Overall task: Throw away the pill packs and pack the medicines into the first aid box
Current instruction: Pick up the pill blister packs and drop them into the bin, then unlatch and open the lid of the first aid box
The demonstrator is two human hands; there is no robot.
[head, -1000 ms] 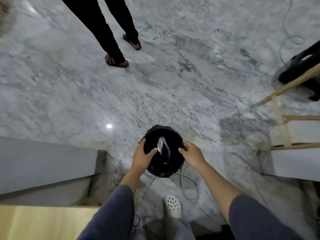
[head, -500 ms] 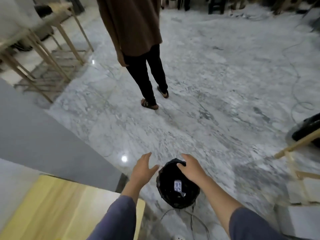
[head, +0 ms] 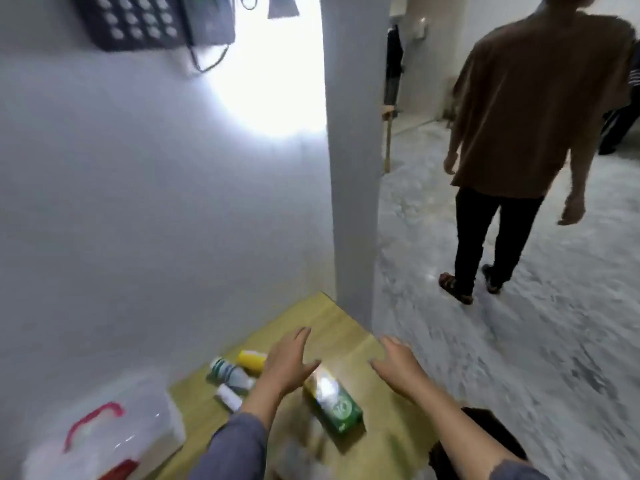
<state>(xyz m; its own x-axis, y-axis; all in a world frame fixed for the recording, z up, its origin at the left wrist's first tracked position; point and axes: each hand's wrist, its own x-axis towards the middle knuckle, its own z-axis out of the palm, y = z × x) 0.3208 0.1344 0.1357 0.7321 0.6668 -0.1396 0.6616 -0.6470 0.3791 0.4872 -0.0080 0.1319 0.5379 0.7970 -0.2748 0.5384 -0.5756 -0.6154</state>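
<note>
On the wooden table (head: pixel 349 337) lie a green medicine box (head: pixel 337 403), a yellow bottle (head: pixel 251 359), a white bottle with green bands (head: pixel 228 372) and a small white bottle (head: pixel 228 398). My left hand (head: pixel 289 363) hovers open over the table, between the bottles and the green box. Empty and with fingers spread, my right hand (head: pixel 398 365) hangs above the table's right edge. The clear first aid box (head: pixel 104 434), with a red handle, stands shut at the table's near left. Below my right forearm, part of the black bin (head: pixel 485 434) shows on the floor.
A grey wall and a pillar (head: pixel 349 168) rise right behind the table. On the marble floor (head: pixel 519 358) to the right, a person in a brown shirt (head: pixel 519 133) walks away. A black panel with cables (head: pixel 138 22) hangs high on the wall.
My view has swung up from the bin on the floor to the table. Both hands have left the bin's rim and now hover open over the medicines.
</note>
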